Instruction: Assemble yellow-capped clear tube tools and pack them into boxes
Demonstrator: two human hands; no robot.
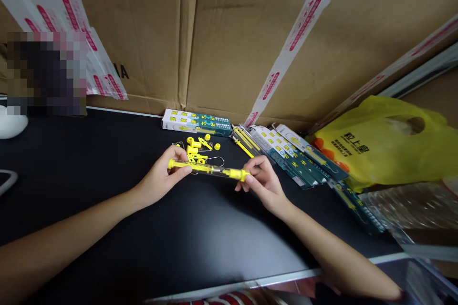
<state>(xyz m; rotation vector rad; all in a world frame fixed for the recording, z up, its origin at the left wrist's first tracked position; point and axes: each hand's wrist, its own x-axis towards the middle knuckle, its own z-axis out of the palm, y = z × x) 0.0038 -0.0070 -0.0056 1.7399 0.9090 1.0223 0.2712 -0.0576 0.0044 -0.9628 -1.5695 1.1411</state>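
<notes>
A clear tube with yellow end caps [209, 169] is held level over the black table [89, 167], one hand at each end. My left hand [162, 177] pinches the left yellow cap. My right hand [263, 182] grips the right yellow cap between thumb and fingers. Just behind the tube lie several loose yellow parts [198, 147] and thin wire hooks [214, 159].
A small printed box [195, 123] lies at the back, with a fan of similar packaged items [296, 157] to its right. A yellow plastic bag [388, 145] and clear bags [408, 207] fill the right side. Cardboard boxes [222, 33] wall the back.
</notes>
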